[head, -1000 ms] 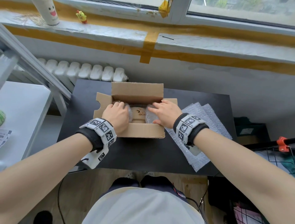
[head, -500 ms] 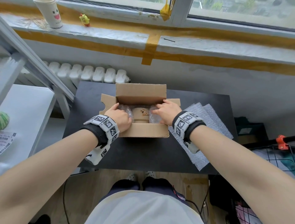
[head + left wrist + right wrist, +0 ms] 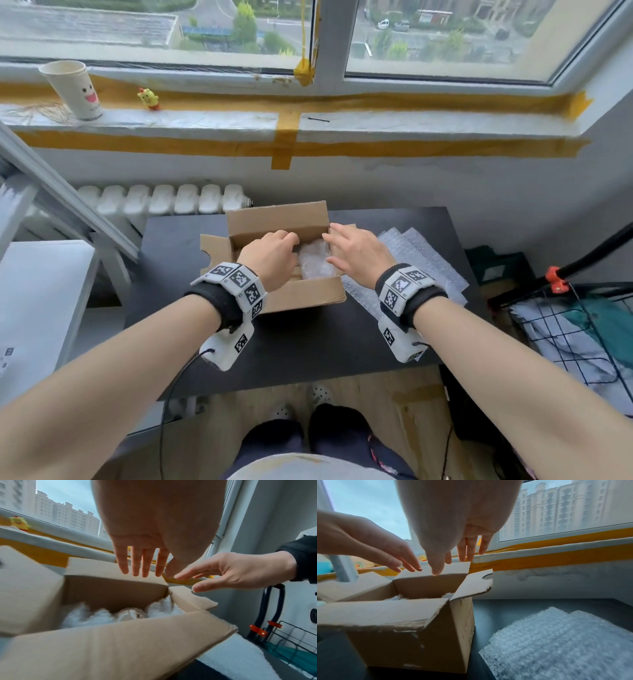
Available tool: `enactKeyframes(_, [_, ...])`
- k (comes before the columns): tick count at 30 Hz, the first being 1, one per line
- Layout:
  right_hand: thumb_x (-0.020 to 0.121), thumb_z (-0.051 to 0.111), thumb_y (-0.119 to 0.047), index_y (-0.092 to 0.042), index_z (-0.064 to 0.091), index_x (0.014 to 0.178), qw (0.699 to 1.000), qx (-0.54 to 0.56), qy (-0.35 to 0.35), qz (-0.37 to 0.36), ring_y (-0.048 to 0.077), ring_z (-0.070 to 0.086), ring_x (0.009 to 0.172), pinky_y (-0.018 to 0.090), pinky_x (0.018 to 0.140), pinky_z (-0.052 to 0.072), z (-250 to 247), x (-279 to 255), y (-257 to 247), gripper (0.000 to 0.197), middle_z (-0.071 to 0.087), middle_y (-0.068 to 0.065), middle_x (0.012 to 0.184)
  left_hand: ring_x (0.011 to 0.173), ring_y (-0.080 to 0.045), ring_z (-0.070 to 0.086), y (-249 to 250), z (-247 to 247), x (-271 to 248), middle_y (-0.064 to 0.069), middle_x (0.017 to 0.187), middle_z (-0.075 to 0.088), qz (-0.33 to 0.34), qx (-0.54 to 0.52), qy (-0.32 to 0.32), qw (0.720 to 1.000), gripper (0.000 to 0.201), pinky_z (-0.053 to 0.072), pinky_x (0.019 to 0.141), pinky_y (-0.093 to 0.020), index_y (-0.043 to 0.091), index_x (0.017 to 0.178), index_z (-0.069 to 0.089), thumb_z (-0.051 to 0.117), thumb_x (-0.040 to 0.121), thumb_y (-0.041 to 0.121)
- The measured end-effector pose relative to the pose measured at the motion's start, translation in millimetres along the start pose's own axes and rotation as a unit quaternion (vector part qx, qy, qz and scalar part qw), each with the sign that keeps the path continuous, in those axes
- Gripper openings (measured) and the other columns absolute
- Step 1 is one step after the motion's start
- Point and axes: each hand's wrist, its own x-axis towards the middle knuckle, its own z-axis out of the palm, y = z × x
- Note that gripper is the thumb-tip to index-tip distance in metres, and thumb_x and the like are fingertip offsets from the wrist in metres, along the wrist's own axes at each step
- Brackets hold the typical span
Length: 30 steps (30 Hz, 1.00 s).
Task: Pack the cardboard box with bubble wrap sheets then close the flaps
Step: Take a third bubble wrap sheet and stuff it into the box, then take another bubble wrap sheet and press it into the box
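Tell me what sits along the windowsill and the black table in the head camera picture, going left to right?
On the sill: paper cup → yellow chick toy. On the black table: cardboard box, with the left hand then the right hand over it → bubble wrap sheets.

Cardboard box (image 3: 305, 297) — flaps open, bubble wrap (image 3: 315, 260) inside; spare sheets (image 3: 421, 253) just beside.

No readable words, brands or numbers anywhere. Cardboard box (image 3: 412, 635): faint reddish lettering on right side wall, illegible. Paper cup (image 3: 73, 89), on sill beyond box: printed smiling face, no text. Wrist bands (image 3: 239, 284), near box's front edge: black-and-white square code markers, no characters.
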Motion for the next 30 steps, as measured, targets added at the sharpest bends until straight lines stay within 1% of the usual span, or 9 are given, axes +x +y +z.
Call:
enactKeyframes(6, [0.096,0.048,-0.028,-0.014,0.044,0.136,0.996,0.041,0.014,0.073,0.022,0.036,0.134,0.034,0.110,0.027,-9,-39,36,0.043,0.035,0.006,0.150,0.123,-0.027,0.045,61,9,15,-0.009,0.131,0.053,0.115,-0.034,0.069,0.990,0.032,0.041,0.097,-0.039,0.008,0.123,0.052,0.043,0.093,0.013])
enactKeyframes(9, [0.096,0.047,-0.029,-0.015,0.041,0.138,0.993,0.049,-0.007,0.104,0.021,0.034,0.136,0.035,0.112,0.027,-6,-63,67,0.045,0.034,0.005,0.150,0.122,-0.029,0.047,96,24,23,-0.011,0.129,0.054,0.154,-0.035,0.074,0.985,0.030,0.041,0.095,-0.039,0.005,0.119,0.055,0.047,0.090,0.009])
enactKeyframes(13, [0.096,0.048,-0.029,-0.014,0.041,0.138,0.990,0.057,-0.030,0.122,0.022,0.034,0.137,0.036,0.112,0.028,5,-93,110,0.045,0.035,0.006,0.150,0.127,-0.025,0.043,137,50,32,-0.010,0.133,0.050,0.173,-0.044,0.049,0.983,0.032,0.037,0.100,-0.034,0.006,0.124,0.052,0.045,0.092,0.010])
enactKeyframes(16, [0.096,0.046,-0.030,-0.015,0.036,0.141,0.987,0.060,-0.063,0.133,0.020,0.030,0.138,0.033,0.112,0.024,16,-111,139,0.048,0.032,0.005,0.152,0.132,-0.022,0.036,159,73,43,-0.007,0.140,0.044,0.144,-0.024,-0.007,0.989,0.037,0.033,0.104,-0.032,0.010,0.132,0.045,0.041,0.095,0.014])
enactKeyframes(19, [0.096,0.046,-0.032,-0.017,0.034,0.142,0.984,0.056,-0.100,0.135,0.019,0.030,0.138,0.032,0.112,0.023,32,-122,163,0.050,0.029,0.003,0.153,0.141,-0.021,0.019,169,98,54,-0.006,0.154,0.023,0.103,0.015,-0.111,0.988,0.047,0.022,0.112,-0.035,0.016,0.143,0.029,0.038,0.097,0.019])
enactKeyframes(21, [0.095,0.047,-0.033,-0.016,0.033,0.142,0.983,0.055,-0.121,0.129,0.020,0.030,0.138,0.034,0.112,0.025,44,-125,175,0.052,0.027,0.004,0.154,0.143,-0.021,0.013,171,112,61,-0.006,0.157,0.013,0.081,0.023,-0.160,0.983,0.051,0.018,0.114,-0.037,0.018,0.146,0.022,0.039,0.097,0.021])
enactKeyframes(24, [0.093,0.052,-0.033,-0.017,0.028,0.144,0.982,0.051,-0.133,0.122,0.022,0.029,0.138,0.037,0.116,0.023,63,-127,188,0.059,0.022,0.005,0.155,0.144,-0.026,0.006,173,135,70,-0.007,0.158,0.003,0.036,0.033,-0.198,0.979,0.059,0.015,0.115,-0.041,0.021,0.148,0.014,0.043,0.097,0.027])
enactKeyframes(27, [0.090,0.058,-0.032,-0.018,0.021,0.146,0.981,0.068,-0.132,0.122,0.020,0.022,0.142,0.036,0.117,0.015,82,-127,194,0.068,0.014,0.004,0.157,0.144,-0.034,0.001,178,155,75,-0.007,0.158,-0.005,-0.037,0.042,-0.225,0.973,0.070,0.018,0.114,-0.046,0.026,0.148,0.005,0.048,0.094,0.038])
enactKeyframes(30, [0.088,0.060,-0.033,-0.019,0.015,0.147,0.976,0.100,-0.151,0.125,0.018,0.013,0.145,0.037,0.118,0.010,95,-126,197,0.076,0.008,0.002,0.158,0.143,-0.034,0.004,182,170,74,-0.009,0.158,-0.003,-0.065,0.043,-0.220,0.972,0.074,0.018,0.114,-0.045,0.025,0.148,0.006,0.052,0.092,0.039])
